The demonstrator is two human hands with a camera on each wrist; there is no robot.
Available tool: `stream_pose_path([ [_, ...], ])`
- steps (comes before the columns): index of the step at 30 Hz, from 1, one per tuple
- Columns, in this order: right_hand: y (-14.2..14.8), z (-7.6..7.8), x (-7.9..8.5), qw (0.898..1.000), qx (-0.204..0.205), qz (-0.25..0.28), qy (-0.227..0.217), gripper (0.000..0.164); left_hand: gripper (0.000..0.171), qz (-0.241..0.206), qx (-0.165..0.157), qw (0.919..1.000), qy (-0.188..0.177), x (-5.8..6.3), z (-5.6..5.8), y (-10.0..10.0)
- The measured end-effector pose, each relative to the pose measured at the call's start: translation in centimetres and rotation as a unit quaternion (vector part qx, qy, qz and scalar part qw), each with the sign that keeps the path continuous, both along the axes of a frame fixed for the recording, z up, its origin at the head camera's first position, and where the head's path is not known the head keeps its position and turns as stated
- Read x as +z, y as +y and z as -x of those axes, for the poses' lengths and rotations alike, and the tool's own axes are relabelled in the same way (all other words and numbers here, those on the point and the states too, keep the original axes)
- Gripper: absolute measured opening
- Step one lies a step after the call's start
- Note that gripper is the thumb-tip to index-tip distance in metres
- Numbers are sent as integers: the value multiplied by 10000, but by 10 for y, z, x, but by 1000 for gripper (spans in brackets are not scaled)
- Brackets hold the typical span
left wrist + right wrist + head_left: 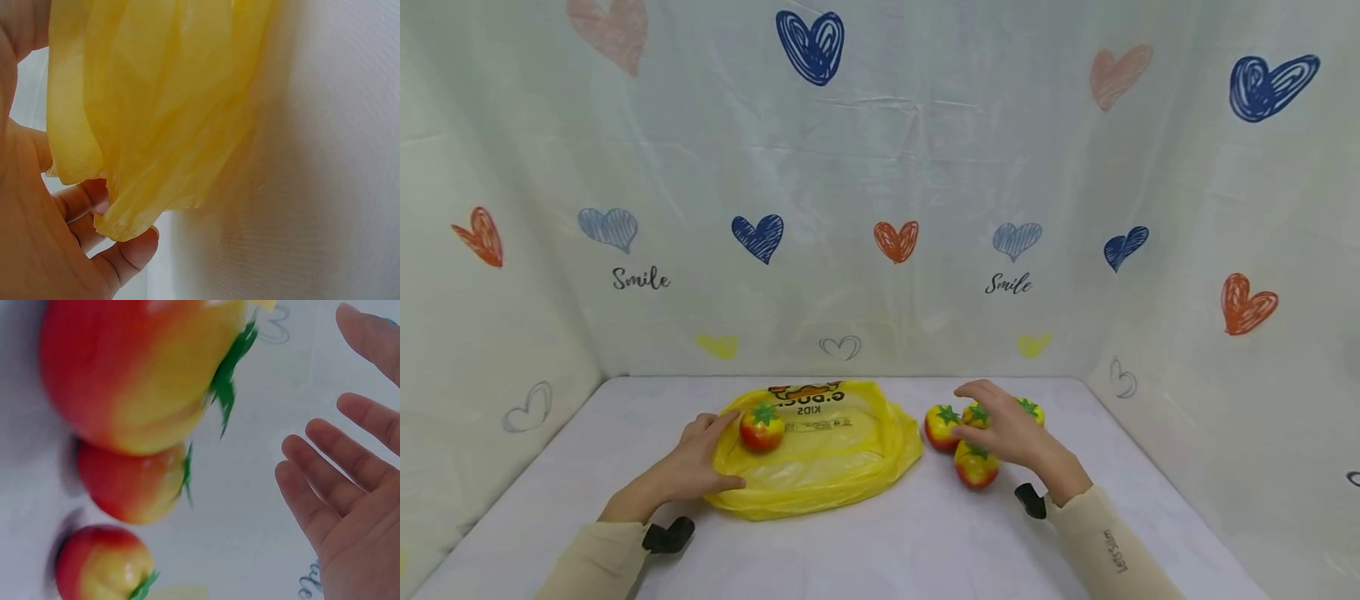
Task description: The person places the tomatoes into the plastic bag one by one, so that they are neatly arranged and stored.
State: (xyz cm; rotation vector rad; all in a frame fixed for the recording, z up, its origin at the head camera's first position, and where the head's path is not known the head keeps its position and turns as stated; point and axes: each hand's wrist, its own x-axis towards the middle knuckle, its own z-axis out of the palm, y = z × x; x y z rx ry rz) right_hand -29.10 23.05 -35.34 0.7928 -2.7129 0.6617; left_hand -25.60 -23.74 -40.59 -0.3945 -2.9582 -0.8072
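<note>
A yellow plastic bag [820, 467] with printed lettering lies flat on the table, and one red-and-yellow toy tomato [762, 433] with a green leafy top sits on its left part. My left hand [698, 458] is at the bag's left edge, thumb and fingers spread apart. In the left wrist view, the bag's crumpled edge [162, 112] touches the fingers [134, 250]. Over a cluster of similar tomatoes [977, 468] at the right hovers my right hand [1000, 425]. Its fingers [312, 494] are extended and hold nothing; the hand partly covers the cluster in the head view.
The white table [887, 550] is enclosed by pale curtains [880, 167] printed with hearts and "Smile" at the back and sides. Black wrist mounts [668, 536] sit under both sleeves.
</note>
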Motion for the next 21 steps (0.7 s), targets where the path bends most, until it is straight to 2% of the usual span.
stream_pose_path([
  [11,32,4,-9,9971,-747,-86,-99,57,99,27,-40,10000,43,1,0,0],
  [21,59,17,-16,9961,-879,45,-26,56,100,42,10,10000,62,0,-1,2],
])
